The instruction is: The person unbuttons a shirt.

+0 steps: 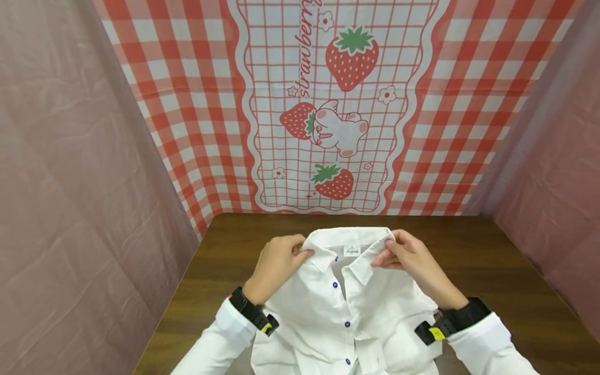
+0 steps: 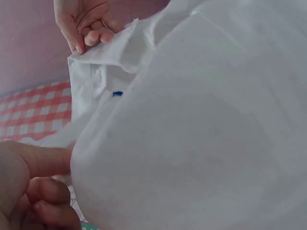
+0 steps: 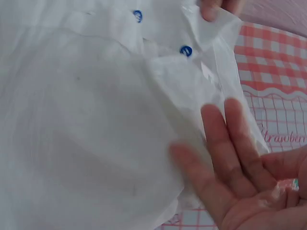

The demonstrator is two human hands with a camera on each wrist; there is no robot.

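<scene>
A white button-up shirt (image 1: 304, 307) with blue buttons is raised by its collar (image 1: 323, 258), its front facing me. My left hand (image 1: 278, 263) pinches the left side of the collar between thumb and fingers. At the collar's right side, my right hand (image 1: 417, 260) pinches the edge with thumb and index finger. The other right fingers (image 3: 218, 143) stretch along the cloth in the right wrist view. A label (image 1: 352, 250) shows inside the neck. Much of the left wrist view is filled by the shirt cloth (image 2: 201, 124), which partly hides the left fingertips.
Beneath the shirt is a dark brown wooden table (image 1: 469, 260). Behind it hangs a red-and-white checked cloth (image 1: 206, 104) with strawberry prints. Pink curtains (image 1: 84, 182) stand on both sides. Each wrist wears a black strap (image 1: 466, 315).
</scene>
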